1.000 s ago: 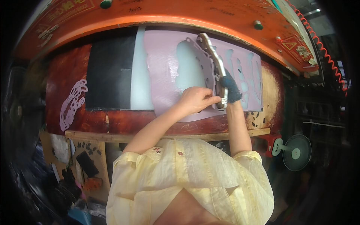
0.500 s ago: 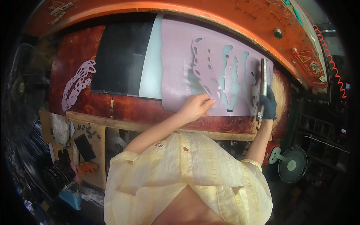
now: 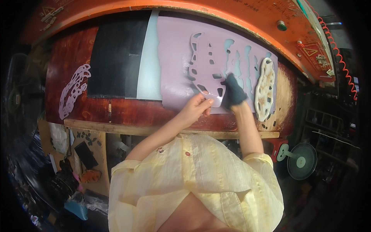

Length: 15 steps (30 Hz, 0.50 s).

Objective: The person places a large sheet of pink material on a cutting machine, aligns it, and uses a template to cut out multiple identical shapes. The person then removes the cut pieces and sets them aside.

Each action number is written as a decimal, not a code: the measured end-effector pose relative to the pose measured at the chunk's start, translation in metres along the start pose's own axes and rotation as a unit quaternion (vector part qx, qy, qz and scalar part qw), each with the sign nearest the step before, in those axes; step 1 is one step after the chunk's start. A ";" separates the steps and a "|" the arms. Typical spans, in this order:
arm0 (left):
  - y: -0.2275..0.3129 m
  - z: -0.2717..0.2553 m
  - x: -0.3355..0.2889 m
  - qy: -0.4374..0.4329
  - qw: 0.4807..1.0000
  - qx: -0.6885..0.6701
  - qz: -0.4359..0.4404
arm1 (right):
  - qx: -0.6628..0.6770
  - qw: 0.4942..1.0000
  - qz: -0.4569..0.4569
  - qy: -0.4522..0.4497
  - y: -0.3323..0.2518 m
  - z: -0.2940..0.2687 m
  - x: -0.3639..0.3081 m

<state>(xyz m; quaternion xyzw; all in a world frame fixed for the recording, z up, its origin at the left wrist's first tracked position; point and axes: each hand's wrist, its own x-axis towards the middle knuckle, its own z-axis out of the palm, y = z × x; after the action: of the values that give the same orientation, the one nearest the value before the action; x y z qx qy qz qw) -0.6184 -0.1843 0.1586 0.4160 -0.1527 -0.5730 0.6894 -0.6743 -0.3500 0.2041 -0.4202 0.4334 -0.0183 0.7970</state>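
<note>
My bare left hand [image 3: 199,106] pinches the near end of a lilac cut-out [image 3: 199,83], a long curved shape with several holes, raised over the lilac sheet [image 3: 174,58] it matches. My right hand [image 3: 234,92], in a dark glove, is beside the cut-out's right edge; motion smears its fingers, and I cannot tell whether they grip it. To its right, a whitish cutting die [image 3: 265,91] with brown stains and holes lies flat over the sheet's right end. Between the die and the cut-out, the sheet has several long cut openings [image 3: 238,67].
A black sheet [image 3: 118,58] and a pale strip [image 3: 148,65] lie left of the lilac sheet. Lilac scraps [image 3: 74,91] rest on the reddish-brown board [image 3: 123,114]. An orange machine beam [image 3: 185,7] spans the far side. A fan [image 3: 301,161] stands at right.
My right hand has let go of the die and moved left to the cut-out. The die, tilted on edge before, now lies flat. My left hand has raised the cut-out's near end.
</note>
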 end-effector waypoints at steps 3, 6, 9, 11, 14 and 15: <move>0.021 -0.012 -0.003 -0.001 1.000 0.016 0.002 | -0.108 0.984 -0.104 0.100 -0.008 0.029 0.031; 0.032 -0.018 -0.004 0.004 0.994 0.096 0.044 | -0.169 0.963 -0.176 0.114 -0.020 0.035 0.041; 0.032 -0.021 -0.006 -0.002 0.979 0.198 0.039 | -0.115 0.967 -0.175 0.148 -0.027 0.033 0.044; 0.031 -0.024 -0.009 0.005 0.981 0.186 0.047 | 0.027 0.982 -0.147 0.118 -0.025 0.028 0.045; 0.035 -0.030 -0.011 0.033 0.996 0.066 0.045 | -0.152 0.967 -0.188 0.077 -0.014 0.017 0.048; 0.038 -0.032 -0.011 0.048 0.998 0.045 0.025 | -0.144 0.971 -0.185 0.039 -0.009 0.013 0.048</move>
<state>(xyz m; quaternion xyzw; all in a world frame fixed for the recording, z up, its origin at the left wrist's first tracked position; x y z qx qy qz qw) -0.5750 -0.1613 0.1706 0.4696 -0.1554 -0.5280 0.6903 -0.6325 -0.3663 0.1808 -0.6023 0.3769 -0.1190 0.6935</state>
